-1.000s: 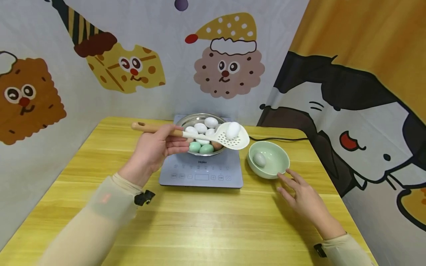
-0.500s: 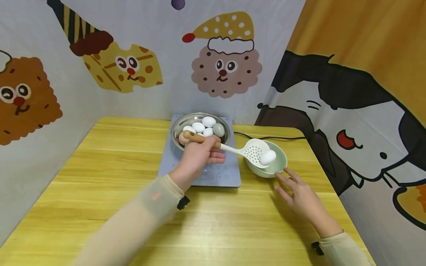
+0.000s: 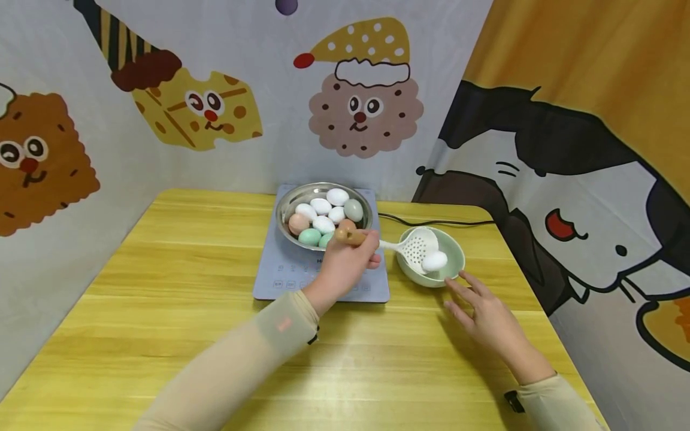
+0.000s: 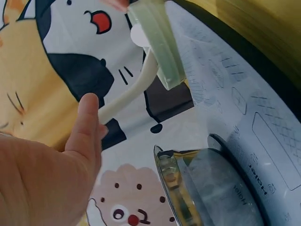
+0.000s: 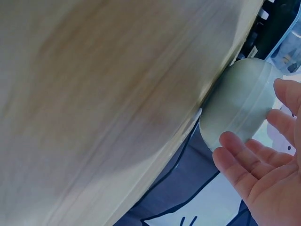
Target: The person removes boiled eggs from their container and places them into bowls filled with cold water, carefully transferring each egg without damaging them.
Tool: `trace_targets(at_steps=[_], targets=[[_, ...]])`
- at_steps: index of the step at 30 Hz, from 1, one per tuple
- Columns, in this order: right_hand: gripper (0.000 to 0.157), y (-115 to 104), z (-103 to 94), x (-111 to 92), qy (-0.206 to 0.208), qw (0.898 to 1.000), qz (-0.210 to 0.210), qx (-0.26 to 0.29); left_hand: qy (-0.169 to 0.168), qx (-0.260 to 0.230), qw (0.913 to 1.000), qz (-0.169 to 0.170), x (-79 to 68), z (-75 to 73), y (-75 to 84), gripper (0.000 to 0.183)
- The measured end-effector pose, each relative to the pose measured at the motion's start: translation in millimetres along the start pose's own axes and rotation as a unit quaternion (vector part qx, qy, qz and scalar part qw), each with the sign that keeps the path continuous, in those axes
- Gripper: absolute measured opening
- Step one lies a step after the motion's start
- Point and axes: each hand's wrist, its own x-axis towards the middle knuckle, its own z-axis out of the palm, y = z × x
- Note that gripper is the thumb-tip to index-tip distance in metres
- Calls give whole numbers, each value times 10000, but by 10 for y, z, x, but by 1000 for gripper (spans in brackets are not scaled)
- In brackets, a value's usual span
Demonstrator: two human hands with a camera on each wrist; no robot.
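My left hand (image 3: 347, 263) grips the wooden handle of a white slotted spoon (image 3: 417, 244). The spoon's head dips into a pale green bowl (image 3: 457, 254), tilted, with a white egg (image 3: 434, 261) at its lower edge. An egg seen earlier in the bowl is hidden behind the spoon. Fingers of my right hand (image 3: 493, 320) touch the bowl's near right rim, spread and loosely bent. From the right wrist view, fingertips lie at the outer wall of the bowl (image 5: 240, 101). In the left wrist view the spoon's white shaft (image 4: 134, 92) runs from the left hand (image 4: 51, 174) to the bowl.
A steel pan (image 3: 291, 200) with several white, green and brown eggs stands on a grey-blue induction cooker (image 3: 293, 281), left of the bowl. A black cord (image 3: 447, 223) runs behind the bowl on the wooden table (image 3: 162, 287). A printed cloth (image 3: 226, 167) hangs behind.
My left hand has carried the spoon with the white egg rightward and down from above the pan into the bowl, tilting its head. My right hand has stayed at the rim.
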Motion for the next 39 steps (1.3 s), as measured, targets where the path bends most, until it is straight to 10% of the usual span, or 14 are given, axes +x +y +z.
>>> trace_targets(at_steps=[5, 12, 15, 23, 26, 31, 39], targets=[[53, -13, -8, 7, -31, 10000, 30, 12, -485, 969, 9869, 1195, -100, 19, -65, 31], [53, -28, -7, -5, -34, 10000, 37, 20, -640, 2300, 9072, 3463, -164, -7, -96, 28], [53, -30, -3, -10, -43, 10000, 55, 14, -445, 2357, 8824, 4047, -194, -60, -99, 27], [50, -13, 12, 31, 306, 9994, -146, 103, 164, 1406, 8585, 4929, -293, -375, -13, 21], [49, -13, -8, 96, 371, 9987, 45, 354, 253, 834, 8685, 4879, -364, -522, 33, 21], [78, 35, -53, 343, -26, 9876, 1101, 1117, 361, 159, 9105, 4116, -511, -770, 96, 22], [106, 189, -7, 496, -1152, 9693, 1663, 1395, 576, 161, 9556, 2885, -675, -1104, 192, 28]])
